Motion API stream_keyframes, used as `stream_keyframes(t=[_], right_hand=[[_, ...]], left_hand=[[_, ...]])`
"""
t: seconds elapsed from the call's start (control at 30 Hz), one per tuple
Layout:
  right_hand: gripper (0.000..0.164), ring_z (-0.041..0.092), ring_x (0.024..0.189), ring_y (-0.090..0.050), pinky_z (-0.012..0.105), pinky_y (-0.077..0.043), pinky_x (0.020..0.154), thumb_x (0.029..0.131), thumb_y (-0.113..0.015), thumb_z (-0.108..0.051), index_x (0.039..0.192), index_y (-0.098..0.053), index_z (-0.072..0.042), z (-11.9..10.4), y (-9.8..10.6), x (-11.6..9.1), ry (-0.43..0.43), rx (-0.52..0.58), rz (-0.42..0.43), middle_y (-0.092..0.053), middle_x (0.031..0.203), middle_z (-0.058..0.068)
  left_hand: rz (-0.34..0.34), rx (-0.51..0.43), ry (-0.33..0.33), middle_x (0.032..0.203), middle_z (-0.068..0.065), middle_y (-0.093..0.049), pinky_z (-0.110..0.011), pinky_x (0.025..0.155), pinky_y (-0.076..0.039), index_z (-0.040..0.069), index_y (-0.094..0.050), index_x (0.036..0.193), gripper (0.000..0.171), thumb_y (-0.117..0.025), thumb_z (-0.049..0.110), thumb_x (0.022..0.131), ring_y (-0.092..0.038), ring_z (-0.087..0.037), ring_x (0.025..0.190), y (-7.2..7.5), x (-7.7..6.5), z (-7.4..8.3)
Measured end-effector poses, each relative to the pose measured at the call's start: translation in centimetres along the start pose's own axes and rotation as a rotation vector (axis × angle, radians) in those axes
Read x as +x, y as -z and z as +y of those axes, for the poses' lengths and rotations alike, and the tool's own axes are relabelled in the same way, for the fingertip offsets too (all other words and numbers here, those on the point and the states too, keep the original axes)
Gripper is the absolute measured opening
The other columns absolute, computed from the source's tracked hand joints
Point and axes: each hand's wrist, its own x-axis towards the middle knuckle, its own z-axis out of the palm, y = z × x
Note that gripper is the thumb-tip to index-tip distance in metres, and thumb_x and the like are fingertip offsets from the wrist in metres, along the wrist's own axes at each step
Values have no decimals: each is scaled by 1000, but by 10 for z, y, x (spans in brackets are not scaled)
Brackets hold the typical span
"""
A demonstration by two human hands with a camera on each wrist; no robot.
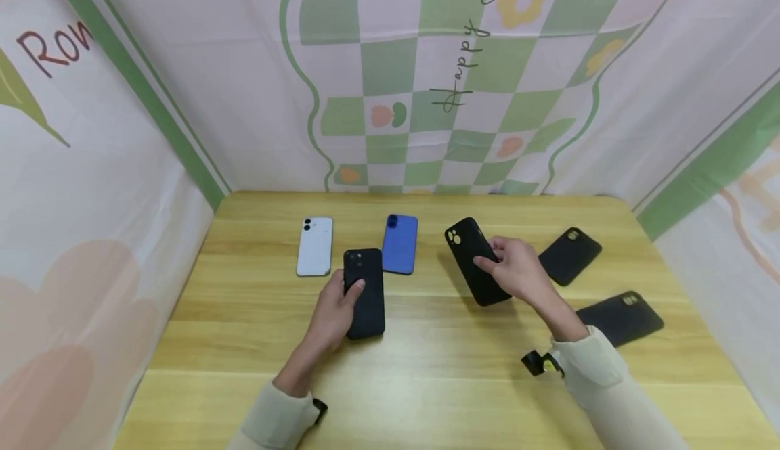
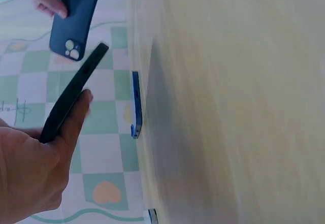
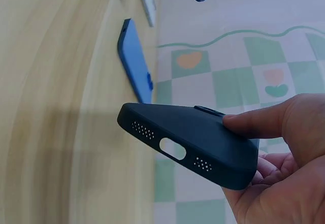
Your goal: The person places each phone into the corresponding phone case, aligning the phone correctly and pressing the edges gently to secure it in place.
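My left hand (image 1: 332, 311) grips a black phone (image 1: 365, 301) by its left side, back facing up, thumb lying on the back. In the left wrist view that phone (image 2: 73, 94) shows edge-on, raised above the table. Farther right, my right hand (image 1: 518, 267) pinches a black phone case (image 1: 472, 264) at its right edge, tilted, with see-through camera holes at its top. The right wrist view shows the end of this case (image 3: 175, 148), with a port slot and speaker holes. Behind the hands, a blue phone (image 1: 400, 247) and a white phone (image 1: 315, 247) lie back up.
Two more black phone cases lie on the right of the wooden table (image 1: 445, 382): one farther back (image 1: 569, 257), the other nearer (image 1: 621, 319), partly behind the right forearm. A patterned cloth (image 1: 390, 64) hangs behind the table, with more cloth at both sides.
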Motion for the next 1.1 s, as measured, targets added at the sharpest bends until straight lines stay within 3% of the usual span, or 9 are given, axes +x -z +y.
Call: stream_keyframes(t=[0.17,0.33,0.5,0.7,0.97,1.1], right_hand=[[16,11,49,-42,25,-35,47,100,-73,-17,94,-63,-6,-14,3,-6,10,21,1,-61,61,-2],[18,9,48,-38,24,-32,47,100,-74,-20,95,-64,-6,-30,5,-11,23,62,6,-48,56,-8],[19,8,49,-32,24,-28,48,99,-76,-22,95,-65,-7,-42,5,-14,46,104,23,-33,57,-10],[23,9,51,-32,24,-28,50,96,-80,-24,95,-65,-6,-52,5,-16,32,181,21,-29,60,-9],[36,8,56,-29,24,-31,57,95,-81,-18,85,-51,-2,-57,0,-17,16,413,-39,-27,62,-7],[26,6,57,-48,19,-49,64,95,-79,-9,88,-56,2,-60,-6,-16,9,590,-94,-44,55,-9]], left_hand=[[-42,-301,71,149,-27,-54,-50,113,-50,-5,-40,150,39,-44,11,115,-57,-38,137,-4,2,1],[-163,-489,125,153,-26,-52,-48,117,-46,-5,-34,157,44,-39,10,116,-54,-38,140,-2,4,2],[-298,-565,172,150,-27,-55,-43,114,-50,-5,-33,159,46,-37,12,116,-57,-37,139,-2,5,7],[-371,-684,253,149,-26,-58,-46,118,-46,-4,-33,160,48,-41,15,116,-58,-36,139,-4,6,10],[-365,-669,257,145,-28,-61,-49,115,-49,-3,-42,155,46,-50,17,114,-66,-33,129,-9,8,11],[-339,-645,275,143,-26,-62,-50,112,-51,-2,-43,155,46,-51,19,114,-68,-33,126,-11,7,11]])
